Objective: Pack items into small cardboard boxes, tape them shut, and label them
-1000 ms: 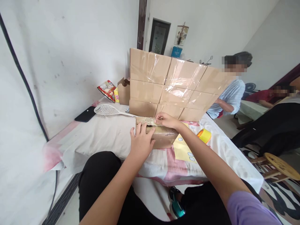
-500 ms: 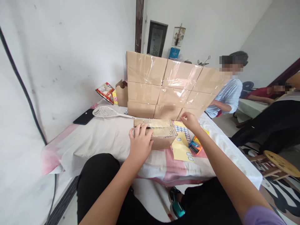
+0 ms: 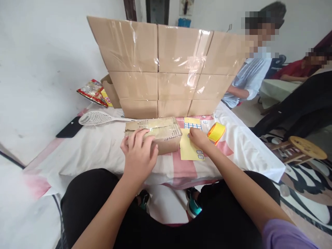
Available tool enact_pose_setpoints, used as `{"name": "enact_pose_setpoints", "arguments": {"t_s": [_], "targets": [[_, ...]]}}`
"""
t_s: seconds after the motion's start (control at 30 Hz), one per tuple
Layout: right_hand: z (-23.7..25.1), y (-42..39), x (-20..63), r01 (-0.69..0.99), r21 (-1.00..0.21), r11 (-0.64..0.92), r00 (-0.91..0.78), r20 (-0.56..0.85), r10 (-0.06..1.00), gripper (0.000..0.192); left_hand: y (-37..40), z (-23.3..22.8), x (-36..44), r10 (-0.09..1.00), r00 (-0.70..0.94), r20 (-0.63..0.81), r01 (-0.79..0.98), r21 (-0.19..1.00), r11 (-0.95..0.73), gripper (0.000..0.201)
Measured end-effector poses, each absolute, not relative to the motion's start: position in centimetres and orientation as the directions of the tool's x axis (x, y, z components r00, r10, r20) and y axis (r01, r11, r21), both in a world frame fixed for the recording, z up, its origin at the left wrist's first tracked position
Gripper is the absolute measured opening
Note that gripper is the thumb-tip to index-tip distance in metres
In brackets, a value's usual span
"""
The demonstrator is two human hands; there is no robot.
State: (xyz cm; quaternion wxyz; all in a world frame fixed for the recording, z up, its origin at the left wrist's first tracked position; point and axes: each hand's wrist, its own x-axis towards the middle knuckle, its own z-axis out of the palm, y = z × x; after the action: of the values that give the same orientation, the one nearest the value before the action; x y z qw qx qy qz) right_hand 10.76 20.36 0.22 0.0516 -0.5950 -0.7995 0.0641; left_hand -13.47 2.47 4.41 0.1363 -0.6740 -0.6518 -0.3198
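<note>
Left hand [image 3: 139,152] lies palm-down on the near left top of a small cardboard box [image 3: 160,133], fingers [image 3: 135,136] spread wide and flat over it, pressing not gripping. Box sits on the bed [image 3: 98,152], about center, near the person's knees; clear tape runs along its top, rows of small slots at the edges.

Right hand [image 3: 198,138] is just right of the box, resting on a yellow sheet [image 3: 188,152] with small printed squares. Its fingers are curled in narrow; cannot tell if they pinch anything. A yellow tape roll [image 3: 216,132] lies just right of that hand, touching or nearly so.

Far side of the box: wall of stacked taped cartons [image 3: 166,65], three rows high. White fly swatter [image 3: 97,118] lies to the left, handle pointing at the box. Black phone [image 3: 69,127] further left at the bed edge. Red snack bag [image 3: 91,91] far left by an open carton.

Another person in a light blue shirt [image 3: 249,77] sits behind the cartons on the right.
</note>
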Motion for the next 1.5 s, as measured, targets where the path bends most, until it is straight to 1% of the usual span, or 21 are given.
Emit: {"name": "enact_pose_setpoints", "arguments": {"t_s": [0.07, 0.13, 0.23, 0.3, 0.43, 0.53, 0.63, 0.73, 0.83, 0.93, 1.1, 1.3, 1.5], "targets": [[0.8, 19.9, 11.3, 0.920, -0.223, 0.321, -0.314, 0.069, 0.947, 0.020, 2.7, 4.2, -13.8, 0.802, -0.079, 0.592, 0.969, 0.236, -0.079, 0.025], [1.3, 19.4, 11.8, 0.898, -0.267, 0.351, -0.333, 0.112, 0.936, 0.019, 3.1, 4.0, -14.3, 0.807, -0.136, 0.574, 0.965, 0.260, -0.022, 0.030], [1.4, 18.9, 12.1, 0.893, -0.302, 0.332, -0.315, 0.105, 0.943, 0.019, 3.8, 3.7, -15.3, 0.813, -0.233, 0.534, 0.945, 0.322, 0.059, 0.039], [1.1, 18.9, 12.2, 0.897, -0.321, 0.305, -0.294, 0.084, 0.952, 0.018, 4.1, 3.6, -15.7, 0.814, -0.267, 0.517, 0.936, 0.340, 0.091, 0.042], [0.0, 19.4, 12.2, 0.883, -0.376, 0.279, -0.268, 0.082, 0.960, 0.016, 4.3, 3.5, -15.8, 0.812, -0.270, 0.518, 0.939, 0.328, 0.103, 0.041], [-0.5, 19.8, 12.3, 0.840, -0.456, 0.296, -0.274, 0.116, 0.955, 0.013, 4.2, 3.6, -15.7, 0.818, -0.264, 0.511, 0.940, 0.326, 0.100, 0.040], [-0.3, 19.9, 12.2, 0.727, -0.577, 0.371, -0.335, 0.173, 0.926, 0.002, 4.4, 3.7, -16.2, 0.828, -0.254, 0.501, 0.940, 0.330, 0.088, 0.041], [-0.2, 19.6, 11.2, 0.547, -0.722, 0.424, -0.414, 0.206, 0.886, 0.008, 5.0, 3.7, -18.1, 0.849, -0.234, 0.473, 0.935, 0.349, 0.064, 0.041], [-0.7, 18.9, 9.8, 0.367, -0.848, 0.383, -0.486, 0.176, 0.856, 0.011, 5.9, 3.3, -20.5, 0.870, -0.198, 0.452, 0.931, 0.364, 0.022, 0.041], [-1.9, 18.5, 8.5, 0.230, -0.923, 0.309, -0.548, 0.140, 0.825, 0.010, 6.5, 2.9, -22.2, 0.870, -0.162, 0.466, 0.930, 0.367, -0.022, 0.043], [-3.5, 18.7, 7.3, 0.103, -0.963, 0.251, -0.532, 0.159, 0.832, 0.008, 6.6, 2.5, -22.5, 0.865, -0.111, 0.489, 0.937, 0.342, -0.073, 0.041], [-3.5, 19.1, 7.3, 0.054, -0.971, 0.231, -0.484, 0.177, 0.857, 0.011, 6.7, 2.6, -22.4, 0.870, -0.112, 0.480, 0.941, 0.332, -0.062, 0.040], [-3.7, 19.3, 6.9, -0.025, -0.989, 0.143, -0.522, 0.135, 0.842, 0.006, 6.4, 2.8, -22.2, 0.866, -0.077, 0.495, 0.948, 0.305, -0.090, 0.039]]}}
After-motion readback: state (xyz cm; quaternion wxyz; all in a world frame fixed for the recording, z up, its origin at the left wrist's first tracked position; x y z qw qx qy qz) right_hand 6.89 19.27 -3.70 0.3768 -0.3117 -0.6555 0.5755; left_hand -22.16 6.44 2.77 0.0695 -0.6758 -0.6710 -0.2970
